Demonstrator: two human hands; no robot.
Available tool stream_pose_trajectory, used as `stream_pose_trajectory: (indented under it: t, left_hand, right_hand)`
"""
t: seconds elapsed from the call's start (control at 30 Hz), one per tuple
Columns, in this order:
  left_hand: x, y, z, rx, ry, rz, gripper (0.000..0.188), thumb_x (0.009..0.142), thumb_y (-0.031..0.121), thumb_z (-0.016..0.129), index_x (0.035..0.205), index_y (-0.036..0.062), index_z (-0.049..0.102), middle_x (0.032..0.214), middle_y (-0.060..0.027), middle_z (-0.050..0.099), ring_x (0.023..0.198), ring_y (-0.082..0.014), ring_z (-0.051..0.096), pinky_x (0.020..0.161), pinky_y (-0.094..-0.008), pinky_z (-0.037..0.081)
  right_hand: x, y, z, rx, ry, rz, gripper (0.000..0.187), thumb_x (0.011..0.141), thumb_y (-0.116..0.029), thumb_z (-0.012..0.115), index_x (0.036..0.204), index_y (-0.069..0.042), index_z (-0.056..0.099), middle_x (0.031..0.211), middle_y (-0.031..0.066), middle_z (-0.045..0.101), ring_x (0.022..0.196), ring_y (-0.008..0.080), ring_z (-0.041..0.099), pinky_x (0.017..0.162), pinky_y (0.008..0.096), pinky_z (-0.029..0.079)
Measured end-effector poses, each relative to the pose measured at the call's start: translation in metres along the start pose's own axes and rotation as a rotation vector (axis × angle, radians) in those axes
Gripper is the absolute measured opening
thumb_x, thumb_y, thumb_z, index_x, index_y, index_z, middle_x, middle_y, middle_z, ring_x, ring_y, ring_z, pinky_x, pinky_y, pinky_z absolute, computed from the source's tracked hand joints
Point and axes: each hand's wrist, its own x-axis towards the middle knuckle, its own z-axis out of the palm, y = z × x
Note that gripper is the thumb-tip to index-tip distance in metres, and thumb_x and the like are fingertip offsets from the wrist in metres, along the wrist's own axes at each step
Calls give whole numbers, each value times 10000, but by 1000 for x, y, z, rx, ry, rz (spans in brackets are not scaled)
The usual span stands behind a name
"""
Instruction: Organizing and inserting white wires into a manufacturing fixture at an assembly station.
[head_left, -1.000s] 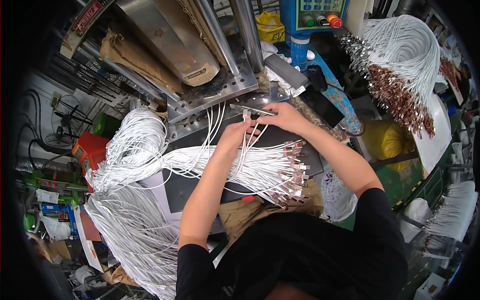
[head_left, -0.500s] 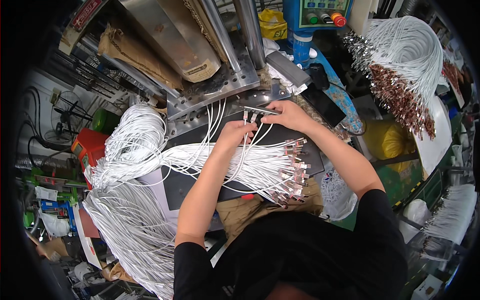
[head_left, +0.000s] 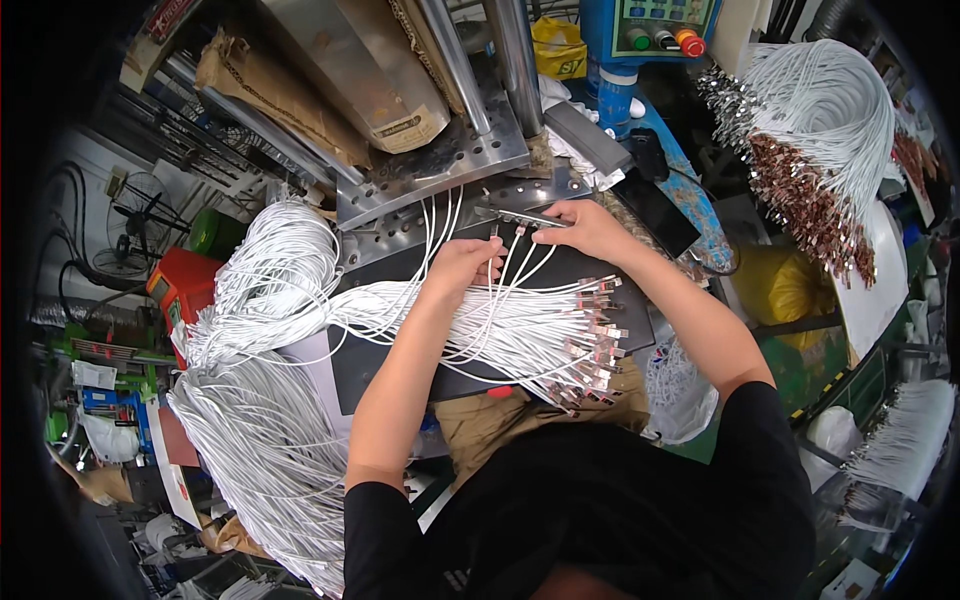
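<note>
My right hand (head_left: 590, 232) is closed on the end of a narrow metal bar (head_left: 530, 217), with thumb and fingers pinching it. White cables hang from the bar, and one metal plug (head_left: 521, 230) sits against its lower edge. My left hand (head_left: 466, 265) pinches a white cable (head_left: 492, 268) just below its metal plug (head_left: 495, 233), which stands upright beside the bar and apart from it. Under both hands a bundle of white cables (head_left: 500, 325) lies across a black board (head_left: 365, 375), its metal plug ends (head_left: 597, 345) pointing right.
Ahead stands a press with a perforated metal plate (head_left: 440, 172) and steel columns (head_left: 515, 70). A blue control box (head_left: 650, 25) with buttons is beyond my right hand. Large coils of white cable (head_left: 280, 255) lie left; another cable bundle (head_left: 825, 110) is at far right.
One plug near my left fingers has moved up against the metal bar, while another stays in my left hand. The whole view has shifted slightly.
</note>
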Motion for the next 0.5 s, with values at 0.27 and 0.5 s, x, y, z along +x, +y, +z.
stream_pose_trajectory:
  t: [0.27,0.5]
  left_hand:
    - [2,1,-2,-34,-56,-13,307,1024,348,577,880,88,656,715,53,571,616,-68,498,574,-222,387]
    - [4,1,2,-24,-96,-54,310,1027,352,568,871,99,657,694,45,564,594,-75,498,564,-221,385]
  right_hand:
    - [-5,-8,2,83,-74,-18,403,823,-255,831,1074,30,696,899,68,735,783,105,653,712,260,499]
    - [-12,-17,2,35,-134,-84,400,838,-279,820,1063,27,698,925,71,737,810,95,652,732,253,495]
